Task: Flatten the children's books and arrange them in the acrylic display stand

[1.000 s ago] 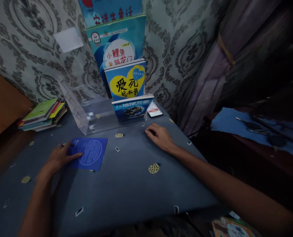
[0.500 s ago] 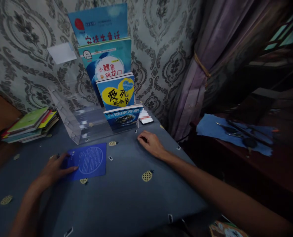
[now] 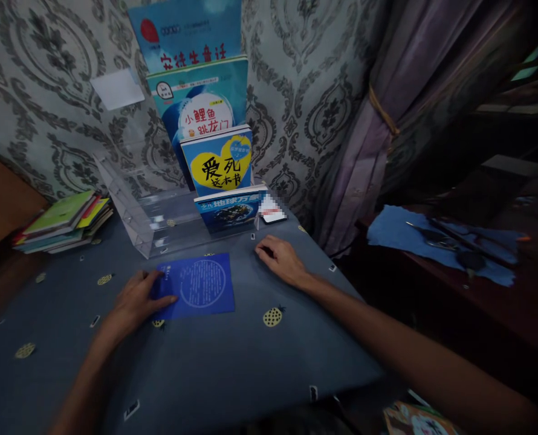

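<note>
A thin dark-blue book (image 3: 199, 286) with a pale circle of text lies flat on the grey-blue tablecloth (image 3: 233, 362). My left hand (image 3: 137, 300) rests on its left edge, fingers stretched over the cover, thumb on the cloth beside it. My right hand (image 3: 280, 258) lies on the cloth to the right of the book, fingers curled loosely, holding nothing. Behind both stands a clear acrylic rack (image 3: 153, 214) with several blue children's books (image 3: 219, 160) stepped up its right side; the rack's left side holds none.
A stack of colourful books (image 3: 64, 222) sits at the far left of the table. A phone (image 3: 272, 212) lies by the rack's right end. Patterned wallpaper is behind, a tied purple curtain (image 3: 378, 121) to the right, and a dark side table with blue cloth (image 3: 436, 241).
My left hand has slid the dark-blue book to the right, toward the middle of the table in front of the rack. My right hand has stayed in place.
</note>
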Available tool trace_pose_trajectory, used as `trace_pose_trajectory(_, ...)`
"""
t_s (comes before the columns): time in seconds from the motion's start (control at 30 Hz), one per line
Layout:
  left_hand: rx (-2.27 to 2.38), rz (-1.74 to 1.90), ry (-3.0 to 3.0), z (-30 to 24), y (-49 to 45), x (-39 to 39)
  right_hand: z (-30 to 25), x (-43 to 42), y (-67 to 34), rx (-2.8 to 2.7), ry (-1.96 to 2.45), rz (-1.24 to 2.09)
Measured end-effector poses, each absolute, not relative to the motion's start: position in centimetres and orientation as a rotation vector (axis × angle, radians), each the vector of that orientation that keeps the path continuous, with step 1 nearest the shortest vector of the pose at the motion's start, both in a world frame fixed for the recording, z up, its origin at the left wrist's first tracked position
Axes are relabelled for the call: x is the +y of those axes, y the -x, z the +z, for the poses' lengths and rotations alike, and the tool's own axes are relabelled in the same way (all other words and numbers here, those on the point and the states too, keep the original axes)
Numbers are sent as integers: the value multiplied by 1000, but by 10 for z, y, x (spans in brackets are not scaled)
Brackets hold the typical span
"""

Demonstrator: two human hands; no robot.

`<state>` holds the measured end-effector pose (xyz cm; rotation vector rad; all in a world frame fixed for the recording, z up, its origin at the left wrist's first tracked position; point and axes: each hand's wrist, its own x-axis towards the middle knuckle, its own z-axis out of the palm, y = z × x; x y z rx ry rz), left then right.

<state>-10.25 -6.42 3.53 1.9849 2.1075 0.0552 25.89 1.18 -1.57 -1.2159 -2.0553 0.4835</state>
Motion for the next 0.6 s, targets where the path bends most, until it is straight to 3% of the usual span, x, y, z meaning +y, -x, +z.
trace_pose_trajectory(0.6, 1980, 133, -2194, 30, 6, -78, -12, 2, -253, -2195, 1150, 341)
